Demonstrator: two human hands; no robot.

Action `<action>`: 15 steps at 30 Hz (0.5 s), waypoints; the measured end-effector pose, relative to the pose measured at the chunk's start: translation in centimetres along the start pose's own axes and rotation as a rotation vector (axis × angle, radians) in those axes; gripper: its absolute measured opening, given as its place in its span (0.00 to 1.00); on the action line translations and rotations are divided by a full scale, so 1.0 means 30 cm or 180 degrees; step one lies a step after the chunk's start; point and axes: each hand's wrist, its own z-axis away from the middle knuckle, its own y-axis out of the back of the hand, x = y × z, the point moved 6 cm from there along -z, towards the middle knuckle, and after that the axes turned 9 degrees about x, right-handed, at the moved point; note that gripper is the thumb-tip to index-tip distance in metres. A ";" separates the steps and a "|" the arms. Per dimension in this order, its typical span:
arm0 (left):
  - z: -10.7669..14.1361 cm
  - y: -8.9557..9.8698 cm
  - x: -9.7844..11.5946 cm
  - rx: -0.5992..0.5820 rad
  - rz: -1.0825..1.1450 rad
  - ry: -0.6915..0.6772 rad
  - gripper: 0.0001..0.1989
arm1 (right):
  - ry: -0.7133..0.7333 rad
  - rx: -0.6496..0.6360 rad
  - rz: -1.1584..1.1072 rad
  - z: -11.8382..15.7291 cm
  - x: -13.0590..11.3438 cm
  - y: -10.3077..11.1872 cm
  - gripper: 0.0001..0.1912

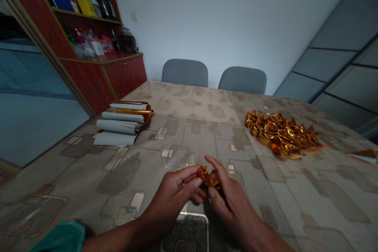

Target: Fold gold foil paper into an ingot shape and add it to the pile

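The left hand (174,193) and right hand (233,201) are half-closed, their fingertips pinching one crumpled gold foil piece (209,177) between them. No container shows. On the table (73,181), a heap of foil pieces (280,134), too many to count, lies to the right, and about four white rolls (124,122) are stacked at left.

Little crumpled scrap of shiny gold-orange metallic foil (208,177), all twisted and scrunched into a loose wad, held up off the table, dark creases showing.
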 end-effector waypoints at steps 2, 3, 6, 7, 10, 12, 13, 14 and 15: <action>0.005 -0.002 0.002 -0.0067 -0.0157 -0.0079 0.15 | -0.0111 -0.0061 0.0076 -0.001 0.003 -0.007 0.29; 0.007 -0.003 0.003 -0.0083 -0.0224 -0.0116 0.14 | -0.0149 -0.0084 0.0111 -0.001 0.002 -0.010 0.29; 0.007 -0.004 0.000 -0.0103 -0.0267 -0.0150 0.15 | -0.0205 -0.0133 0.0138 0.000 -0.003 -0.014 0.32; 0.005 -0.003 -0.002 -0.0093 -0.0200 -0.0138 0.15 | -0.0206 -0.0151 0.0109 0.002 -0.003 -0.015 0.33; -0.008 0.009 -0.012 0.0036 0.0193 0.0033 0.15 | -0.0178 -0.0021 -0.0026 0.007 0.002 -0.001 0.36; -0.017 0.025 -0.017 0.0212 0.0396 0.0145 0.17 | -0.0166 0.0169 -0.0144 0.007 0.009 0.016 0.36; -0.019 0.033 -0.018 0.0302 0.0438 0.0175 0.17 | -0.0170 0.0275 -0.0206 0.006 0.013 0.026 0.35; -0.020 0.041 -0.016 0.0376 0.0441 0.0177 0.18 | -0.0180 0.0361 -0.0273 0.004 0.015 0.035 0.32; -0.021 0.047 -0.013 0.0436 0.0432 0.0154 0.18 | -0.0166 0.0421 -0.0331 0.001 0.013 0.042 0.28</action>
